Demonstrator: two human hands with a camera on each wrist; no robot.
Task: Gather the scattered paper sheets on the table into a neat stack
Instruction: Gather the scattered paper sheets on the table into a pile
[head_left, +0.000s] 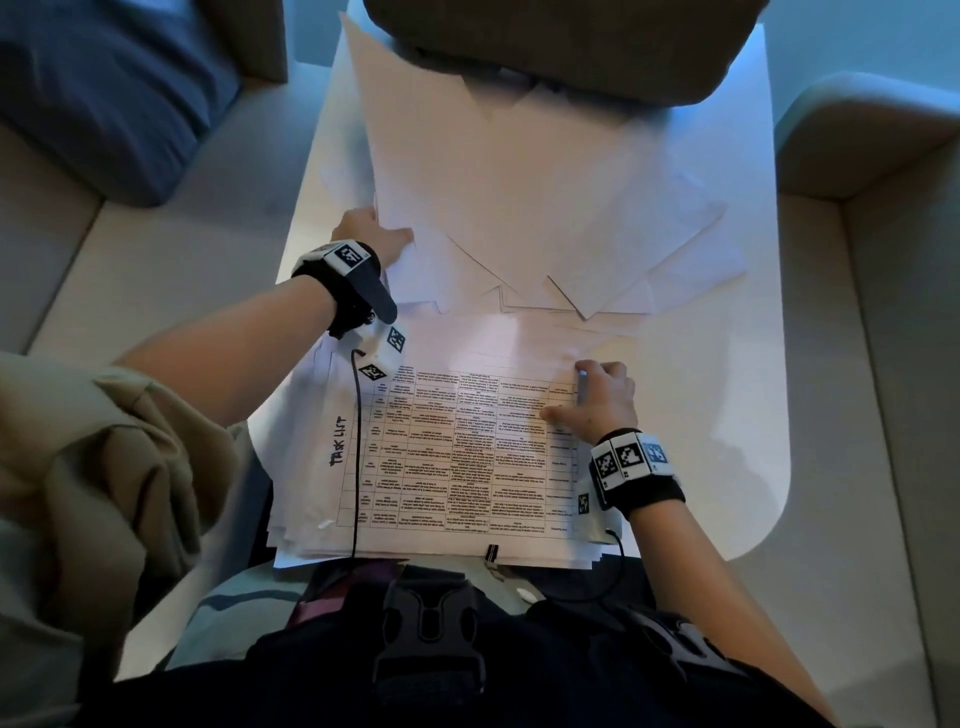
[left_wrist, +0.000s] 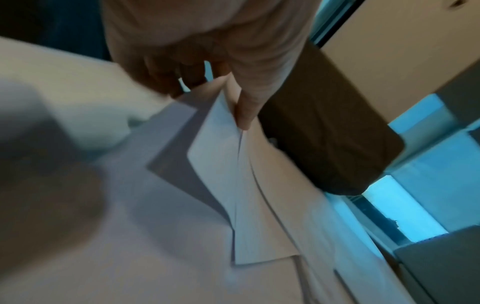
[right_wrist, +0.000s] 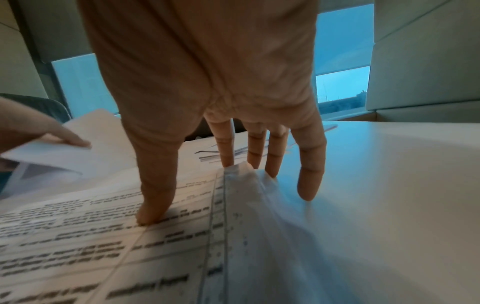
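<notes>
Several blank white sheets (head_left: 519, 197) lie fanned and overlapping across the far half of the white table (head_left: 727, 415). My left hand (head_left: 384, 223) pinches the left edge of a few of them between thumb and fingers; in the left wrist view the held sheets (left_wrist: 215, 164) hang lifted off the table below the left hand (left_wrist: 233, 107). Near me lies a thick, uneven stack topped by a printed "TASK LIST" sheet (head_left: 457, 457). My right hand (head_left: 576, 395) rests at its right edge. The thumb (right_wrist: 153, 205) presses on the printed sheet (right_wrist: 103, 246), and straight fingers (right_wrist: 309, 181) touch the table beside the upturned edge.
A dark brown cushion (head_left: 545, 41) overhangs the table's far end and covers the far corners of the sheets. Beige seats flank the table, with a blue cushion (head_left: 104, 78) at the far left. A black cable (head_left: 356, 441) from my left wrist crosses the stack.
</notes>
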